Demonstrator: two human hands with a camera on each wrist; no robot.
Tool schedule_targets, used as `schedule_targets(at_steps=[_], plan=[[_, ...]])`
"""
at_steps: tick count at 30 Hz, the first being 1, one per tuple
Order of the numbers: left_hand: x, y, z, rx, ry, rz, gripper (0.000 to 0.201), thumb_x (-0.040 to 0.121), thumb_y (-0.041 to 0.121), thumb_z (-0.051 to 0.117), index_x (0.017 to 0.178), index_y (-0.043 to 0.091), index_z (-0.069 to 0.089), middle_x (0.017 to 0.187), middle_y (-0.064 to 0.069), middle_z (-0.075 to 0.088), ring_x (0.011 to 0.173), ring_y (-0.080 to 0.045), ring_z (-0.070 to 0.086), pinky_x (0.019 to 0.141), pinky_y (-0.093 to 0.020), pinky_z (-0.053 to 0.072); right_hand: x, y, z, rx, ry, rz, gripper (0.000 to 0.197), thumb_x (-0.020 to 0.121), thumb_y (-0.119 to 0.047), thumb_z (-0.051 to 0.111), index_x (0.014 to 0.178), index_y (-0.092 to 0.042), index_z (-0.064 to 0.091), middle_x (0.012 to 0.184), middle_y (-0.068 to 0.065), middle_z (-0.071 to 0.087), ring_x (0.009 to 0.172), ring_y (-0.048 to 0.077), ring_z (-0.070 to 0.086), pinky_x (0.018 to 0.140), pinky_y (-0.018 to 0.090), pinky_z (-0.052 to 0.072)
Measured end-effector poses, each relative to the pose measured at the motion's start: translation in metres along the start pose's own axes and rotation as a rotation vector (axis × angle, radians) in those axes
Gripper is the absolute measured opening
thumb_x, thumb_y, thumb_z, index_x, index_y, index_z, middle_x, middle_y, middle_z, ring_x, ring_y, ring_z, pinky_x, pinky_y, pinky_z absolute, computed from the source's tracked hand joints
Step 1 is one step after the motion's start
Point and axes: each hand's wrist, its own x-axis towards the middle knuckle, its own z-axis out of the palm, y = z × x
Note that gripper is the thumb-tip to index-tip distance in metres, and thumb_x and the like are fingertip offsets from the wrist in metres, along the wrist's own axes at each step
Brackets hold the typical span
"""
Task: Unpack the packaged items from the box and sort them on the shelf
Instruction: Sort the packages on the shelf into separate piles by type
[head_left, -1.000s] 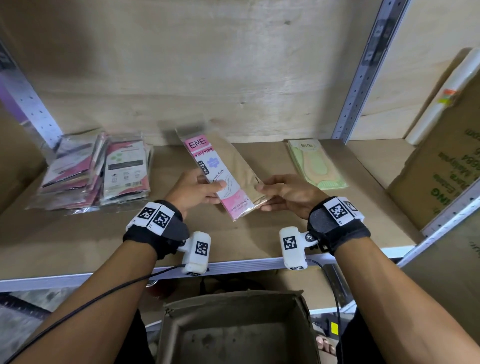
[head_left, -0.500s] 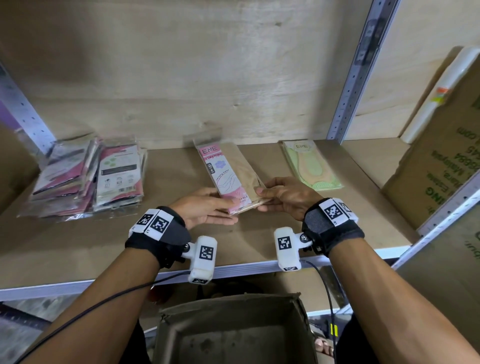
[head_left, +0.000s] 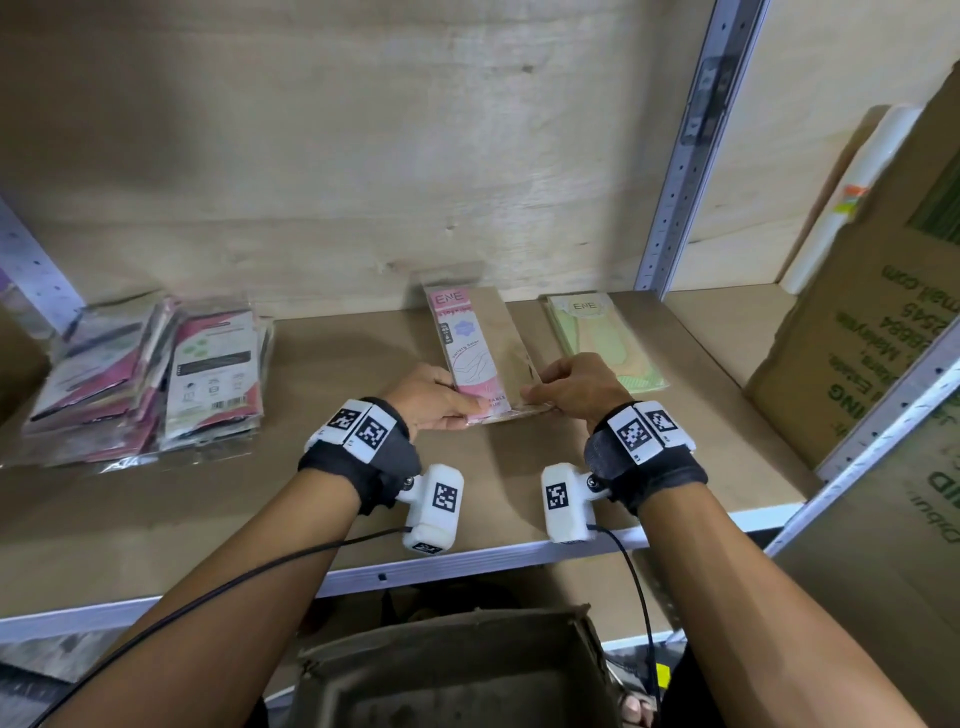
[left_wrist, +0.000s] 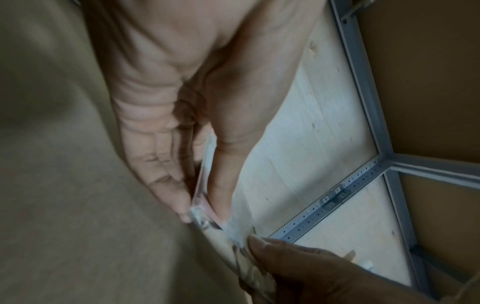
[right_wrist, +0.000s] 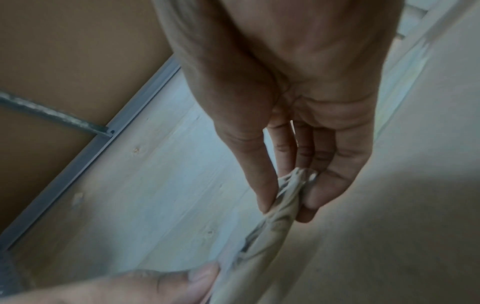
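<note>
Head view: left hand (head_left: 434, 397), right hand (head_left: 574, 387) each pinching near corners of pink packet (head_left: 475, 348) over shelf (head_left: 156, 499).

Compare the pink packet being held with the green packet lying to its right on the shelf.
The pink-labelled flat plastic packet is pinched at its near end by the left hand and the right hand; the pale green flat packet lies untouched. The pink one shows tan contents beside a pink strip; the green one shows a pale insole shape. Both read ENE and lie lengthwise on the wooden shelf.
</note>
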Motion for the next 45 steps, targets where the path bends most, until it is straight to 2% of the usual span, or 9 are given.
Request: schedule_targets(at_steps=[4, 7, 9, 13, 18, 27, 32, 39, 45], plan=[[0.014, 0.005, 0.012, 0.085, 0.033, -0.005, 0.035, 0.078, 0.002, 0.083, 0.11, 0.002, 0.071, 0.084, 0.001, 0.076, 0.068, -0.005, 0.073, 0.058, -0.015, 0.058, 0.001, -0.004, -0.008, -0.098, 0.053, 0.007, 0.029, 0.063, -0.016, 0.09, 0.088, -0.007, 0.075, 0.097, 0.011, 0.073, 0.099, 0.026, 0.069, 0.09, 0.039, 0.057], [0.022, 0.009, 0.018, 0.131, 0.079, -0.022, 0.046, 0.072, 0.003, 0.088, 0.114, -0.002, 0.071, 0.102, -0.009, 0.076, 0.084, -0.017, 0.075, 0.072, -0.025, 0.062, 0.0, -0.007, -0.014, -0.19, 0.037, 0.021, 0.033, 0.068, -0.014, 0.087, 0.097, -0.005, 0.075, 0.104, 0.01, 0.072, 0.101, 0.023, 0.065, 0.082, 0.026, 0.051], [0.025, 0.011, 0.022, 0.155, 0.107, -0.038, 0.052, 0.068, 0.004, 0.09, 0.116, -0.004, 0.07, 0.108, -0.014, 0.075, 0.091, -0.024, 0.075, 0.085, -0.035, 0.062, -0.003, -0.01, -0.016, -0.234, 0.03, 0.03, 0.035, 0.071, -0.012, 0.085, 0.103, -0.002, 0.074, 0.107, 0.012, 0.071, 0.101, 0.023, 0.064, 0.078, 0.025, 0.049], [0.026, 0.014, 0.028, 0.236, 0.155, -0.024, 0.058, 0.065, 0.006, 0.093, 0.115, -0.009, 0.067, 0.111, -0.019, 0.073, 0.099, -0.029, 0.074, 0.093, -0.041, 0.059, -0.007, -0.016, -0.018, -0.31, 0.034, 0.043, 0.044, 0.075, -0.012, 0.083, 0.114, 0.0, 0.067, 0.117, 0.013, 0.067, 0.111, 0.027, 0.062, 0.093, 0.032, 0.053], [0.025, 0.019, 0.032, 0.352, 0.192, -0.03, 0.057, 0.065, 0.013, 0.094, 0.112, -0.008, 0.068, 0.111, -0.018, 0.074, 0.096, -0.028, 0.075, 0.09, -0.039, 0.06, -0.009, -0.019, -0.017, -0.353, 0.044, 0.034, 0.045, 0.08, -0.007, 0.078, 0.12, 0.001, 0.061, 0.123, 0.016, 0.063, 0.115, 0.029, 0.06, 0.099, 0.036, 0.051], [0.025, 0.022, 0.033, 0.448, 0.196, -0.014, 0.058, 0.067, 0.014, 0.093, 0.116, -0.005, 0.068, 0.116, -0.017, 0.072, 0.103, -0.031, 0.072, 0.093, -0.039, 0.058, -0.01, -0.02, -0.013, -0.422, 0.018, -0.04, 0.043, 0.082, -0.007, 0.075, 0.122, 0.0, 0.062, 0.124, 0.016, 0.062, 0.113, 0.031, 0.061, 0.097, 0.035, 0.052], [0.022, 0.024, 0.031, 0.463, 0.197, -0.024, 0.06, 0.069, 0.017, 0.092, 0.118, -0.004, 0.067, 0.12, -0.016, 0.071, 0.106, -0.03, 0.071, 0.095, -0.038, 0.057, -0.009, -0.021, -0.012, -0.436, -0.001, -0.056, 0.047, 0.08, -0.01, 0.077, 0.124, -0.001, 0.061, 0.125, 0.015, 0.062, 0.114, 0.03, 0.061, 0.097, 0.033, 0.052], [0.019, 0.026, 0.03, 0.433, 0.178, -0.033, 0.061, 0.068, 0.012, 0.092, 0.121, -0.006, 0.066, 0.122, -0.018, 0.07, 0.107, -0.031, 0.071, 0.094, -0.039, 0.058, -0.008, -0.02, -0.009, -0.436, 0.005, -0.062, 0.049, 0.078, -0.019, 0.08, 0.121, -0.003, 0.062, 0.122, 0.014, 0.063, 0.111, 0.029, 0.062, 0.095, 0.034, 0.053], [0.017, 0.026, 0.027, 0.376, 0.161, -0.042, 0.052, 0.07, 0.01, 0.09, 0.115, -0.004, 0.069, 0.116, -0.016, 0.073, 0.098, -0.028, 0.075, 0.088, -0.037, 0.061, -0.009, -0.02, -0.01, -0.454, -0.003, -0.063, 0.048, 0.077, -0.024, 0.081, 0.116, -0.003, 0.064, 0.116, 0.013, 0.065, 0.107, 0.028, 0.063, 0.092, 0.036, 0.054]])
